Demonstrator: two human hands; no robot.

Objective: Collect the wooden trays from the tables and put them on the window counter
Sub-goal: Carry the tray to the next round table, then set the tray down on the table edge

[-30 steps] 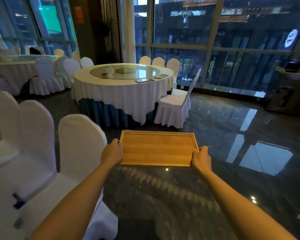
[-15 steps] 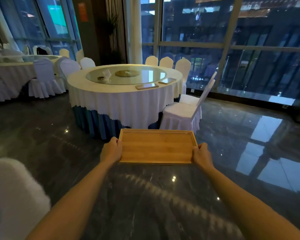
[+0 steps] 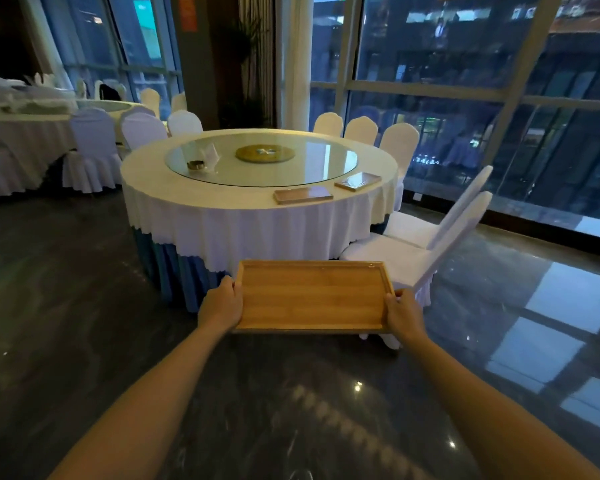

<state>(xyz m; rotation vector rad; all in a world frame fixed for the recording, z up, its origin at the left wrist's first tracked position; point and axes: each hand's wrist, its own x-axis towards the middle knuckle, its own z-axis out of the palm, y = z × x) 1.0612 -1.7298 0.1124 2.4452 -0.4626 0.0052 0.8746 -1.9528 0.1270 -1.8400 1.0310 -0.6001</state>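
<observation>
I hold an empty wooden tray [image 3: 310,294] level in front of me, above the dark floor. My left hand [image 3: 221,305] grips its left short edge and my right hand [image 3: 403,313] grips its right short edge. Ahead stands a round table [image 3: 222,216] with a white cloth. On its near right part lie two more wooden trays, one [image 3: 303,195] nearer me and one [image 3: 358,181] further right. No window counter is in view.
A glass turntable [image 3: 312,164] with a small dish covers the table's middle. Two white-covered chairs [image 3: 426,244] stand tilted at the table's right, close to the tray. More covered chairs ring the table. Another set table [image 3: 18,140] is at far left. Tall windows [image 3: 465,81] fill the right.
I have moved closer to the round table and turned left; the nearby white chairs at my left have dropped out of view. Both hands keep the same hold on the tray.
</observation>
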